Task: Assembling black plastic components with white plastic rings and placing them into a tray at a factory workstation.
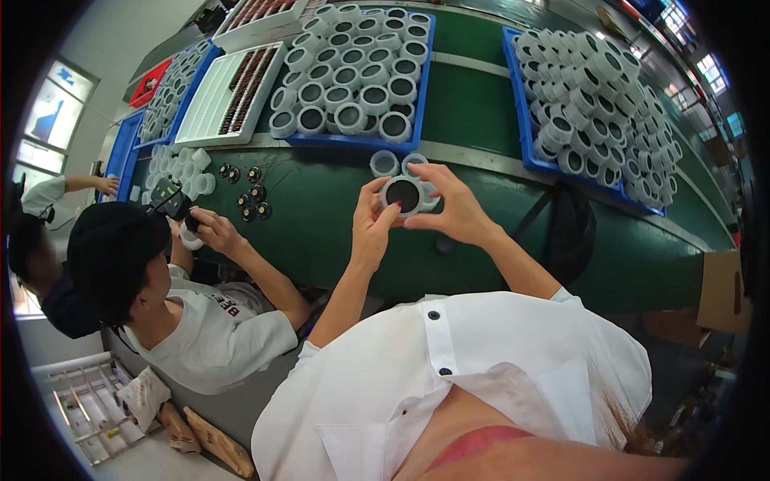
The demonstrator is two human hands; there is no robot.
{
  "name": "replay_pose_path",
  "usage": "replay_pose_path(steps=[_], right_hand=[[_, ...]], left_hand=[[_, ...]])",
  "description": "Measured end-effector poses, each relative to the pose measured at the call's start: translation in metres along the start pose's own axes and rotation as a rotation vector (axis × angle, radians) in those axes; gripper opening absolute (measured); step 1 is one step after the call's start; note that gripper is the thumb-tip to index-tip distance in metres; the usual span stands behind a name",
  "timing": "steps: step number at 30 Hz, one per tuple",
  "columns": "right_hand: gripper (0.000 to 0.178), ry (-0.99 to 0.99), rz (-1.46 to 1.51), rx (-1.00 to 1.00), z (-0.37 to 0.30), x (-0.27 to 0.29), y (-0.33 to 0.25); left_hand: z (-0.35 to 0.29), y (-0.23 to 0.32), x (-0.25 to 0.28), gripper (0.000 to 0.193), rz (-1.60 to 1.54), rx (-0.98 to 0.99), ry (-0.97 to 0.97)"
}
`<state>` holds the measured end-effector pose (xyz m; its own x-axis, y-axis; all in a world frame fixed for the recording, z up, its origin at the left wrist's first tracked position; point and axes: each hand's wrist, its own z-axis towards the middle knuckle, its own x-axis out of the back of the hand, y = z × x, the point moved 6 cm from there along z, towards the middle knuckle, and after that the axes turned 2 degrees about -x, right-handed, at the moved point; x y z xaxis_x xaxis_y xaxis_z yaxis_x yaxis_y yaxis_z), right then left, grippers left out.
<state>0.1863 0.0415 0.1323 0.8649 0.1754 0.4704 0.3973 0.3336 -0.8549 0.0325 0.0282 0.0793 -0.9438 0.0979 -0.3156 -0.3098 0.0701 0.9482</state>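
Note:
Between my two hands, above the green table, is a round white plastic housing with a dark disc point(403, 193) in its middle. My left hand point(370, 226) grips it from the left, its thumb pressing at the lower edge of the disc. The fingers of my right hand point(455, 210) curl round its right side. Just beyond stand translucent white plastic rings point(384, 163), close to my fingertips. Part of another white ring shows behind my right fingers.
Blue trays point(353, 146) heaped with similar housings stand at the far side, another blue tray point(525, 136) at right. A white tray point(210, 138) holds rows of dark red parts. At left a co-worker point(192, 297) handles a dark part near small black parts point(255, 195). A black bag point(571, 232) lies right.

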Motion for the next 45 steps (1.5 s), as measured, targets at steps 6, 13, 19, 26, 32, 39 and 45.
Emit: replay_pose_path(steps=[6, 13, 19, 26, 32, 39, 45], right_hand=[[0.067, -0.215, -0.171, 0.170, 0.097, -0.027, 0.029], [0.073, 0.146, -0.291, 0.067, 0.373, 0.005, 0.141], [0.086, 0.347, -0.472, 0.038, 0.484, -0.006, 0.201], [0.077, 0.167, -0.422, -0.097, 0.515, -0.043, 0.214], [0.040, 0.133, -0.670, 0.063, 0.494, -0.023, 0.190], [0.024, 0.092, 0.098, 0.028, 0.253, 0.082, 0.108], [0.036, -0.293, -0.078, -0.456, 0.018, 0.041, 0.173]], left_hand=[[0.021, 0.000, 0.049, 0.045, -0.076, -0.084, 0.265], [-0.008, -0.111, 0.111, 0.049, 1.317, -0.319, 0.342], [0.003, -0.115, 0.105, 0.047, 1.445, -0.212, 0.284], [0.000, -0.114, 0.106, 0.047, 1.476, -0.137, 0.268], [0.009, -0.124, 0.113, 0.047, 1.465, -0.166, 0.262], [0.004, -0.107, 0.100, 0.042, 1.478, -0.306, 0.298], [-0.011, -0.129, 0.114, 0.038, 1.286, -0.383, 0.321]])
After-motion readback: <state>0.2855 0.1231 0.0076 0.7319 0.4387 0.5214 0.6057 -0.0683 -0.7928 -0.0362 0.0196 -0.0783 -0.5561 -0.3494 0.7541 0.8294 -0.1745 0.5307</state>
